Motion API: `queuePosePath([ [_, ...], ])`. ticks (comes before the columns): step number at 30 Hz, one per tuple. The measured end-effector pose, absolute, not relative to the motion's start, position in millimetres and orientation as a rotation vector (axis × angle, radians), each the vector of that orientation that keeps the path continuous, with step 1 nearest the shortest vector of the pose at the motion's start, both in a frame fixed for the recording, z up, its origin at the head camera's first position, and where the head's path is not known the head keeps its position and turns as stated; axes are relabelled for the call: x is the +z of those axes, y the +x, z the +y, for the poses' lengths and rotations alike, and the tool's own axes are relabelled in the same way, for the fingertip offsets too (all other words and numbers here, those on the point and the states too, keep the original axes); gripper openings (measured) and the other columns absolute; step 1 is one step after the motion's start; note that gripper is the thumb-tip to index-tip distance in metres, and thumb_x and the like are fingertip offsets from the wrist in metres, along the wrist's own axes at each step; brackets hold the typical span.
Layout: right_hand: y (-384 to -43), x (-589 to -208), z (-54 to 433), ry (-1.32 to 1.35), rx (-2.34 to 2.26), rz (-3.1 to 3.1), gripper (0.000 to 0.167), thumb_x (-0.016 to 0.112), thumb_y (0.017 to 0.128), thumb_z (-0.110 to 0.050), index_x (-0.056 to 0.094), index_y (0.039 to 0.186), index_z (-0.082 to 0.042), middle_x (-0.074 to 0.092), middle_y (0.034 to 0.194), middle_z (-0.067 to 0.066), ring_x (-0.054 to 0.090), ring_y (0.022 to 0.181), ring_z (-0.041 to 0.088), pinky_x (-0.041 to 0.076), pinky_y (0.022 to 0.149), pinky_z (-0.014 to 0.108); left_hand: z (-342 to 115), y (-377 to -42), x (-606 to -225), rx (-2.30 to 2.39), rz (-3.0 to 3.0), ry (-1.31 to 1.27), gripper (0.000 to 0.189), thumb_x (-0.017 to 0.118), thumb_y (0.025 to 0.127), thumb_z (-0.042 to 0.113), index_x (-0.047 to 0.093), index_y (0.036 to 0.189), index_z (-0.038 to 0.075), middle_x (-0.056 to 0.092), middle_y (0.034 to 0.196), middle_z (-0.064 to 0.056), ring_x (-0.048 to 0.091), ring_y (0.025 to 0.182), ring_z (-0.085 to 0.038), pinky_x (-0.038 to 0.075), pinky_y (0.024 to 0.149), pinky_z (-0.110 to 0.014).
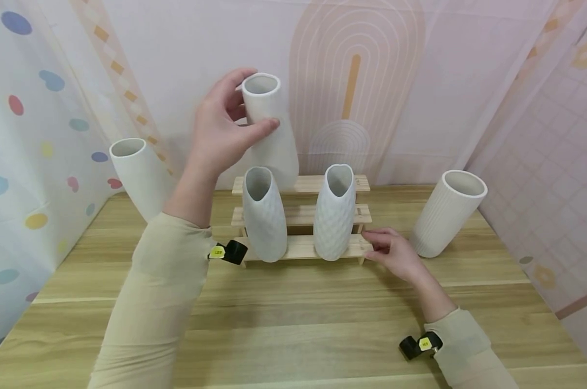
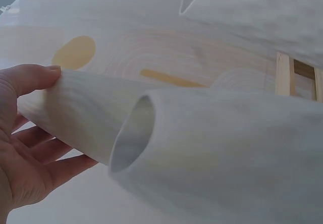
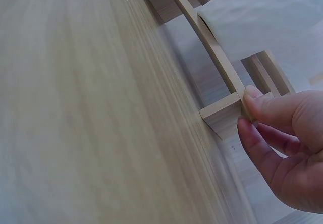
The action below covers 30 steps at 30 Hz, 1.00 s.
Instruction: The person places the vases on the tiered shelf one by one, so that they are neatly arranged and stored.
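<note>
My left hand [image 1: 227, 121] grips a smooth white vase [image 1: 276, 140] near its rim, thumb across the front and fingers behind. The vase's base is at the top shelf of a small stepped wooden rack [image 1: 300, 247]; whether it touches the wood I cannot tell. Two white vases with a dimpled texture, one on the left [image 1: 266, 227] and one on the right [image 1: 336, 221], stand on the lowest shelf. At the rack's right end, my right hand [image 1: 393, 254] pinches the end of the lowest shelf between thumb and fingers, as the right wrist view shows.
A ribbed white vase [image 1: 441, 219] stands on the wooden table [image 1: 293, 319] to the right of the rack. Behind my left forearm is another smooth white vase [image 1: 140, 175], partly hidden. Patterned curtains [image 1: 177, 54] hang close behind the table.
</note>
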State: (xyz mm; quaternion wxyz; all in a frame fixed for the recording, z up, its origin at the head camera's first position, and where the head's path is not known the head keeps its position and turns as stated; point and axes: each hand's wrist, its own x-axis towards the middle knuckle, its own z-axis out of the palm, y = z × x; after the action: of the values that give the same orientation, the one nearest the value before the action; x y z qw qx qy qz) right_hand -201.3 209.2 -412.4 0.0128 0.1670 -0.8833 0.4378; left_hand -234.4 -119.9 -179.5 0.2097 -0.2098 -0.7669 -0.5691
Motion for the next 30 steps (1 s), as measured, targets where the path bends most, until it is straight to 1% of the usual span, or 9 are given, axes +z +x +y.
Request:
queuePosePath([
  [3,-201,-413,209,0.521,1.363,-2.754,0.043,0.073,0.087,0.001,0.063,0.129,0.004,0.057,0.126,0.020,0.060,0.101,0.030,0.052,0.085,0.039,-112,-235,-183,-1.592,-2.144,-0.619,0.063,0.080,0.079,0.002,0.054,0.136,0.012,0.062,0.121,-0.006,0.066,0.100,-0.025,0.055,0.089,-0.036],
  [5,-201,-413,208,0.520,1.358,-2.756,0.043,0.074,0.087,0.001,0.063,0.129,0.004,0.057,0.126,0.020,0.060,0.101,0.030,0.052,0.085,0.040,-108,-236,-185,-1.580,-2.152,-0.651,0.063,0.081,0.079,0.002,0.054,0.136,0.011,0.064,0.121,-0.007,0.067,0.099,-0.026,0.055,0.088,-0.036],
  [13,-201,-412,207,0.520,1.352,-2.755,0.043,0.074,0.087,0.000,0.063,0.128,0.004,0.057,0.126,0.020,0.060,0.099,0.029,0.052,0.084,0.034,-96,-239,-195,-1.513,-2.246,-0.682,0.067,0.083,0.077,0.003,0.050,0.135,0.005,0.065,0.120,-0.009,0.068,0.099,-0.024,0.055,0.088,-0.033],
  [17,-201,-412,208,0.516,1.362,-2.753,0.043,0.074,0.087,0.000,0.063,0.128,0.004,0.057,0.126,0.019,0.060,0.099,0.028,0.052,0.084,0.035,-92,-240,-200,-1.439,-2.309,-0.675,0.066,0.083,0.077,0.005,0.048,0.133,0.003,0.067,0.118,-0.011,0.068,0.098,-0.024,0.055,0.086,-0.034],
  [21,-202,-412,208,0.519,1.362,-2.749,0.043,0.074,0.087,0.000,0.063,0.128,0.004,0.057,0.126,0.019,0.060,0.099,0.029,0.052,0.084,0.036,-89,-239,-202,-1.304,-2.397,-0.643,0.065,0.084,0.077,0.010,0.048,0.131,0.005,0.069,0.110,-0.013,0.066,0.091,-0.022,0.053,0.080,-0.033],
  [25,-202,-413,208,0.521,1.362,-2.747,0.043,0.074,0.087,0.000,0.063,0.128,0.004,0.058,0.125,0.019,0.060,0.099,0.029,0.053,0.084,0.036,-87,-238,-203,-1.183,-2.447,-0.622,0.065,0.085,0.075,0.015,0.050,0.128,0.006,0.070,0.096,-0.013,0.062,0.082,-0.022,0.048,0.074,-0.033],
  [28,-202,-414,208,0.520,1.358,-2.748,0.043,0.074,0.087,0.000,0.064,0.128,0.004,0.058,0.125,0.019,0.060,0.100,0.029,0.052,0.084,0.037,-87,-238,-205,-1.134,-2.466,-0.608,0.065,0.086,0.073,0.018,0.051,0.126,0.006,0.069,0.091,-0.013,0.061,0.080,-0.021,0.047,0.073,-0.033],
  [30,-201,-414,208,0.524,1.354,-2.749,0.043,0.074,0.087,0.000,0.064,0.128,0.004,0.058,0.125,0.019,0.060,0.100,0.029,0.052,0.085,0.038,-87,-238,-205,-1.117,-2.480,-0.596,0.065,0.087,0.073,0.018,0.052,0.126,0.007,0.069,0.091,-0.013,0.061,0.081,-0.021,0.046,0.074,-0.034],
])
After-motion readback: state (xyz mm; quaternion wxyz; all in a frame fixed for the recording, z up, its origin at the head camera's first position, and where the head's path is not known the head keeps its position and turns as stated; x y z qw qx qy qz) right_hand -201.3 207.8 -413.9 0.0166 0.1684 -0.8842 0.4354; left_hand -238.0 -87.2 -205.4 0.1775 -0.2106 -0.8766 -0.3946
